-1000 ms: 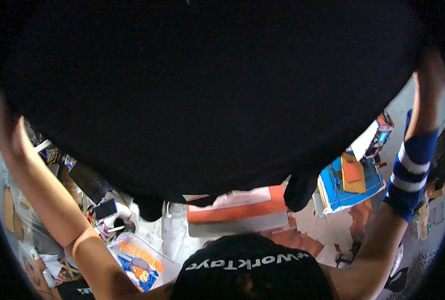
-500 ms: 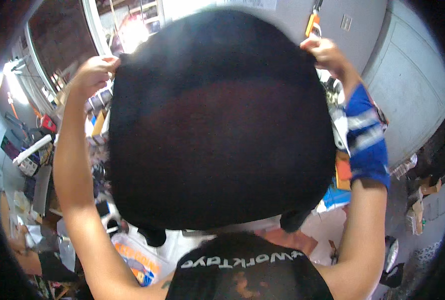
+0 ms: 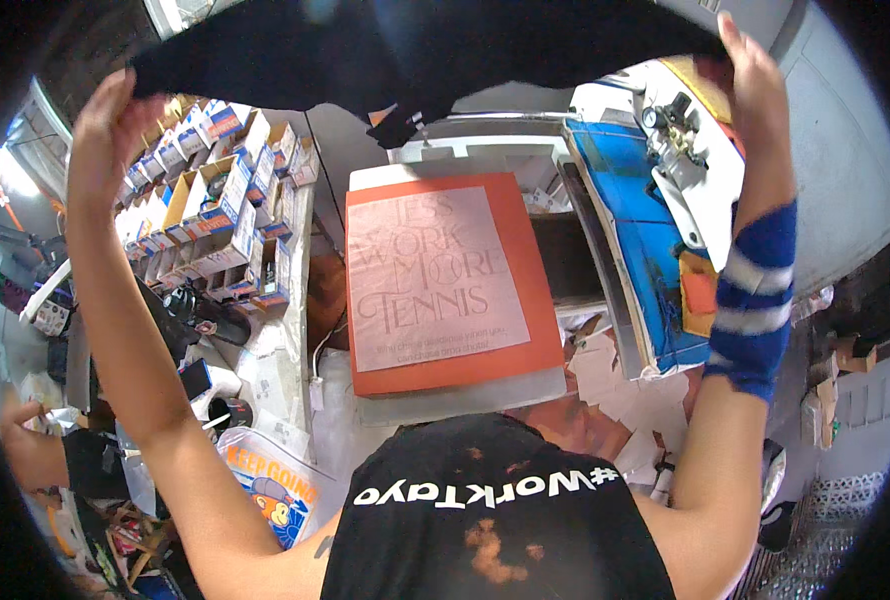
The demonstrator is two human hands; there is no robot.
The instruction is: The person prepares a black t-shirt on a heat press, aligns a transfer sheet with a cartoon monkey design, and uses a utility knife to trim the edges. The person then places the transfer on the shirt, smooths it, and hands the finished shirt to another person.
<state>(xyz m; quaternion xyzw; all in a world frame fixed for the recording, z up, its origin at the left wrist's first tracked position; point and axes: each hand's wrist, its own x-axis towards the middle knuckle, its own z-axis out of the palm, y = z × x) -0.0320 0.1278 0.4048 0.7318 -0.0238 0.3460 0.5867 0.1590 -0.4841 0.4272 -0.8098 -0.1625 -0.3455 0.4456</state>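
Observation:
A black shirt [image 3: 405, 50] is stretched wide across the top of the head view, held up in the air by its two sides. My left hand [image 3: 105, 135] grips its left end, fingers closed on the cloth. At the opposite end my right hand [image 3: 755, 95] pinches the other edge, with a blue and white band on that forearm. Below the cloth and apart from it lies a flat press bed with an orange-red pad [image 3: 535, 300]. A pale pink printed sheet [image 3: 435, 275] rests on the pad.
Rows of small open boxes [image 3: 205, 200] crowd the left-hand table. On the right stands a blue-topped machine [image 3: 615, 170] with a white arm and gauge [image 3: 655, 120]. A white printed shirt [image 3: 275, 490] lies lower left, a black mug [image 3: 230, 412] above it.
The black shirt, which hung in front of me, has swung up and away, uncovering the pad and printed sheet. My hands have moved farther apart, both still holding it.

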